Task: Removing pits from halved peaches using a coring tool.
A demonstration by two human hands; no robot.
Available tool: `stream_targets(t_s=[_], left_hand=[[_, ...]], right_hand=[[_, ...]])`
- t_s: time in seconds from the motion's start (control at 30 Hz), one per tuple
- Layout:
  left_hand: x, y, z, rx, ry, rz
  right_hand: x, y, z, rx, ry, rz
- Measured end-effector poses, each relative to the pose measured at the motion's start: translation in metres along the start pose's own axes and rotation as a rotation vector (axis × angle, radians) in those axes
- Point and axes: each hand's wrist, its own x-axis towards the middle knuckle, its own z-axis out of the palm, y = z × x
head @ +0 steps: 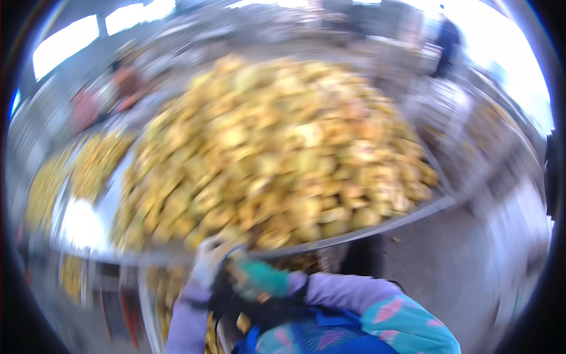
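A large heap of yellow halved fruit covers the metal table before me. At the table's near edge, my left hand in a whitish glove is next to the lowest pieces. Close by and partly overlapping it is my right hand, in a green glove and pointing left. Blur hides the fingers of both hands, so whether either one holds a piece of fruit cannot be made out. A thin blue edge shows between the hands, too smeared to name.
More yellow fruit lies at the left, beside a shiny metal surface. Below the near edge stands a container of fruit. A blurred person is at far left, another at far right. Whitish stacked goods stand right.
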Motion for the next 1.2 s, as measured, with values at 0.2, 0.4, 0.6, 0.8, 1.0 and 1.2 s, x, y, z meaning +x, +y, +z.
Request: stream_targets(t_s=[0.2,0.4,0.6,0.8,1.0,1.2], left_hand=[[0.009,0.039,0.038,0.073,0.052,0.06],[0.019,0.036,0.046,-0.224,0.102,0.032],[0.022,0.033,0.054,-0.245,0.35,0.111],[0.018,0.029,0.061,-0.119,0.23,0.076],[0.02,0.021,0.072,0.032,0.194,0.155],[0.019,-0.003,0.064,-0.142,0.157,0.121]], right_hand=[[-0.021,-0.009,0.062,-0.397,0.473,-0.206],[-0.027,-0.019,0.054,-0.347,0.441,-0.226],[-0.013,-0.021,0.049,-0.181,0.368,-0.283],[-0.029,-0.025,0.056,-0.258,0.435,-0.206],[-0.021,-0.02,0.037,-0.422,0.696,-0.134],[-0.028,-0.018,0.039,-0.414,0.608,-0.108]])
